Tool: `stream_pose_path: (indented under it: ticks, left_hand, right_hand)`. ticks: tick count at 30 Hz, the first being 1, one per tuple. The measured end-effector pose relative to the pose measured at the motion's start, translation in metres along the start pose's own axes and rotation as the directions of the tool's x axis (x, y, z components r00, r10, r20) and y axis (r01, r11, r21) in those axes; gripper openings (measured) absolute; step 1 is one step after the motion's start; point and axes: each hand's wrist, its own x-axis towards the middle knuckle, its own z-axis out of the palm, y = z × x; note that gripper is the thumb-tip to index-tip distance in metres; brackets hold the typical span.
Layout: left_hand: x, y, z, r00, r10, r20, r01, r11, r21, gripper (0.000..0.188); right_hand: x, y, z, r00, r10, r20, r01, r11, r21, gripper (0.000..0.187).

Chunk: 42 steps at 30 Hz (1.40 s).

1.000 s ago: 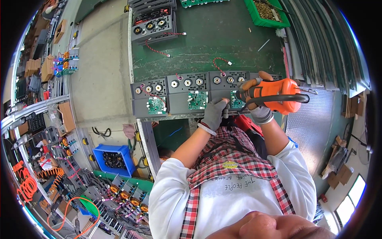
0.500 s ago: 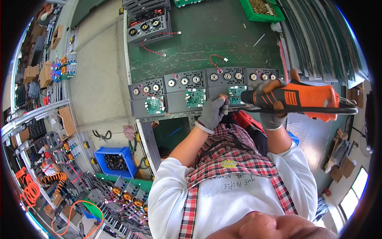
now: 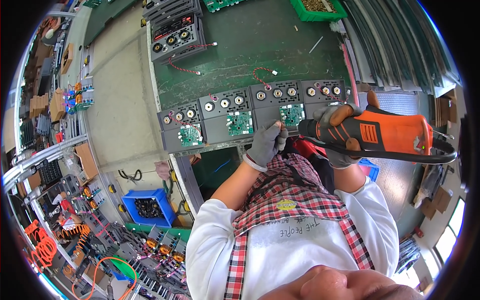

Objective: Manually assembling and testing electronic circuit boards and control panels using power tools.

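Note:
Wearing a grey glove, my left hand [image 3: 266, 145] is closed in a pinch at the bench's near edge; whatever sits between its fingertips is too small to make out. Beside it, an orange-and-black electric screwdriver [image 3: 371, 131] lies sideways in my right hand [image 3: 339, 120], gloved with bare fingertips; its nose points left and its tip is hidden. A row of grey housings [image 3: 212, 116] with round brass terminals runs along the near edge. Green circuit boards sit on them: one at the left [image 3: 190, 135], a middle one [image 3: 240, 123], and another [image 3: 292, 114] just beyond my hands.
At the back left of the green bench [image 3: 245, 45] stand stacked grey housings [image 3: 178, 40] with red twisted wires. A green bin [image 3: 320, 11] of small brass-coloured parts is at the far right, near leaning grey sheets [image 3: 390, 45]. A blue crate [image 3: 148, 207] holds black parts at left.
The view has turned slightly, so the bench and housings appear shifted. The screwdriver's rear end has dropped a little toward me. My left hand keeps its pinch in nearly the same place.

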Motion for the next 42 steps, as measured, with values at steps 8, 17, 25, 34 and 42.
stream_pose_path:
  ticks: [8,17,25,34,42]
  left_hand:
    - [-0.009,0.076,-0.041,0.670,0.528,0.522,-0.292,-0.459,0.839,0.035]
    - [0.001,0.101,-0.036,0.999,0.052,0.002,0.044,-0.866,0.499,0.064]
    - [-0.005,0.097,-0.046,0.991,0.098,0.091,0.035,-0.849,0.527,0.062]
    - [-0.004,0.095,-0.053,0.988,0.105,0.110,0.035,-0.861,0.507,0.063]
    - [-0.003,0.092,-0.059,0.982,0.110,0.156,0.020,-0.874,0.485,0.063]
  right_hand:
    - [0.002,0.048,0.012,0.997,0.022,0.072,-0.027,0.998,0.059,0.086]
    - [-0.025,0.087,0.030,0.979,0.201,0.033,-0.194,0.970,-0.143,0.083]
    - [-0.029,0.090,0.035,0.962,0.204,0.181,-0.064,0.814,-0.577,0.049]
    - [-0.045,0.092,0.029,0.673,0.738,0.050,-0.726,0.646,0.236,0.032]
    - [-0.039,0.081,0.049,0.587,0.809,0.007,-0.788,0.574,-0.224,0.047]
